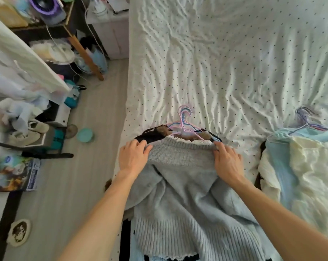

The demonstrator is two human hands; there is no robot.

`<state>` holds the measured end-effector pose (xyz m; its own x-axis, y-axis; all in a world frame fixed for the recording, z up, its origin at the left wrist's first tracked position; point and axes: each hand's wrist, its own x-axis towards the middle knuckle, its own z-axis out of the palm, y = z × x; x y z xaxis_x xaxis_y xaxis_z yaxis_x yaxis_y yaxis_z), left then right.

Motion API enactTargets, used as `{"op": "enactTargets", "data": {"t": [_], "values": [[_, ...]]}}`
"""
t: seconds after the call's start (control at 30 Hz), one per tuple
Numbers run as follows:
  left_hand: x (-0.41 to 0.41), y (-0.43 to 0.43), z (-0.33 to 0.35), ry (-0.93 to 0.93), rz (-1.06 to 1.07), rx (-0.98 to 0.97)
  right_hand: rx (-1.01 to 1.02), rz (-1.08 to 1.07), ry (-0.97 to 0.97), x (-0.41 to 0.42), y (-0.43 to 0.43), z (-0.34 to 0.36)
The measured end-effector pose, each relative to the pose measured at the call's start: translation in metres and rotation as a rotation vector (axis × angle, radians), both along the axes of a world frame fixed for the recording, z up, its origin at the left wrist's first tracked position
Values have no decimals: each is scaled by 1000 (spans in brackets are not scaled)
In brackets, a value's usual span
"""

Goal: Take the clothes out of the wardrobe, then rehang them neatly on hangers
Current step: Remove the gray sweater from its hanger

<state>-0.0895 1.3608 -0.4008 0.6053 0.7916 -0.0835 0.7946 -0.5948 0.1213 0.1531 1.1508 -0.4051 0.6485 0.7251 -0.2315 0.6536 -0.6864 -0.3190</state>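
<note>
Sweater, grey knit: soft, floppy, light (stretches if dragged); take both shoulders, just below the hangers. Left grip presses flat there; whether the right grip pinches, I cannot tell.

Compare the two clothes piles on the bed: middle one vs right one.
Middle pile is topped by a grey knit sweater; right pile is pale blue and cream on top. The left hand and right hand rest on the middle pile; nothing touches the right pile. Middle pile's hangers are pink and blue; right pile's hangers look purple. Both lie on the dotted sheet, hooks pointing away from the person.
</note>
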Motion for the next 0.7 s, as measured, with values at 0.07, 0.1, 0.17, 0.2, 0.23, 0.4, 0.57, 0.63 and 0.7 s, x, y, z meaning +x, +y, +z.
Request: {"op": "enactTargets", "data": {"t": [0.07,0.1,0.17,0.2,0.23,0.4,0.57,0.63,0.7], "values": [[11,19,-33,-29,-9,38,29,7,-54,7,23,-21],[17,29,-49,-37,-10,58,45,4,-84,12,34,-33],[33,46,-82,-39,-19,108,69,-17,-127,26,53,-61],[40,53,-97,-34,-24,120,70,-22,-139,34,61,-76],[47,60,-112,-27,-29,126,66,-24,-145,41,67,-90],[54,53,-186,-16,144,-56,-189,-30,-47,44,77,-165],[47,34,-199,102,142,-187,-350,28,87,41,67,-182],[42,27,-184,138,146,-248,-359,32,107,43,67,-166],[33,6,-166,159,159,-327,-328,70,69,34,59,-146]]}}
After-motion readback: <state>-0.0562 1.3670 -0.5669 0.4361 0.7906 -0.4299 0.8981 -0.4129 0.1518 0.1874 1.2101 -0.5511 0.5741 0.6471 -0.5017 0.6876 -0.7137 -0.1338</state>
